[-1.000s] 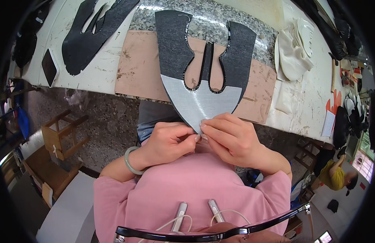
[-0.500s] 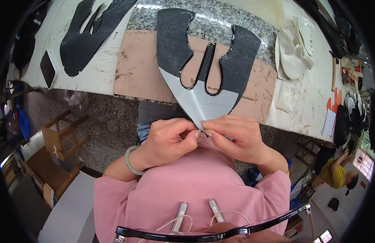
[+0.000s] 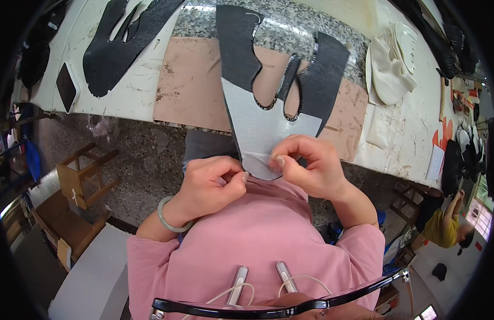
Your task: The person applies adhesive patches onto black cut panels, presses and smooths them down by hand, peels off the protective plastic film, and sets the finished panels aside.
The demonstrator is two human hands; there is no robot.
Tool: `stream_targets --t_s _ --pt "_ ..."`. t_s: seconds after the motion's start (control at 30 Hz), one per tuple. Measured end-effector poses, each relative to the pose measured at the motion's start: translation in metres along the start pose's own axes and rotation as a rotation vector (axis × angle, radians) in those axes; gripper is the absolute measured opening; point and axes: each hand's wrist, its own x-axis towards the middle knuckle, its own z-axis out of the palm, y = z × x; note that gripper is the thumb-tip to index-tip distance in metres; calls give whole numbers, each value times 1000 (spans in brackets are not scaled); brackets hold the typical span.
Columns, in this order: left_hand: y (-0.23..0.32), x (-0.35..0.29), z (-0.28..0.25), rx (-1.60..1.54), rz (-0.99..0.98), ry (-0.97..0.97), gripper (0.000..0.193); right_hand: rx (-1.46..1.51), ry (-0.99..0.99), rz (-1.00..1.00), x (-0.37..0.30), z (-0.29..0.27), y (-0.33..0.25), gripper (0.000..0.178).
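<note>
A flat dark-grey shoe upper (image 3: 332, 80) with a pale grey toe part (image 3: 268, 130) hangs over the table's near edge, toe toward me. It has two rounded cut-outs with a narrow tongue strip (image 3: 288, 77) between them. At the left edge of the toe, my left hand (image 3: 215, 184) pinches the rim between thumb and finger. My right hand (image 3: 311, 165) is over the right side of the toe, thumb and fingertips drawn together and slightly blurred. What they hold, if anything, cannot be made out. A crease line crosses the toe near its tip.
Under the upper lie a pinkish-tan board (image 3: 188, 80) and a speckled stone slab (image 3: 204, 24). Another dark upper (image 3: 105, 66) and a phone (image 3: 68, 88) lie at left, cream-coloured pieces (image 3: 388, 72) at right. A wooden stool (image 3: 78, 181) stands left; a person in yellow (image 3: 441, 226) is far right.
My hands have moved apart from the toe's tip, the left one leftward and the right one slightly up. The toe now lies spread between them instead of gathered to a point.
</note>
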Motion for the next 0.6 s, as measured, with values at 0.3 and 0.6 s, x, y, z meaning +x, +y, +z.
stream_targets --t_s 0.3,0.6 --pt "-7 -2 1 -405 -378 -227 37 -184 -329 -161 1 5 -3 6" --pt "-13 -4 10 -335 -336 -94 28 -385 -229 14 1 9 -21 36"
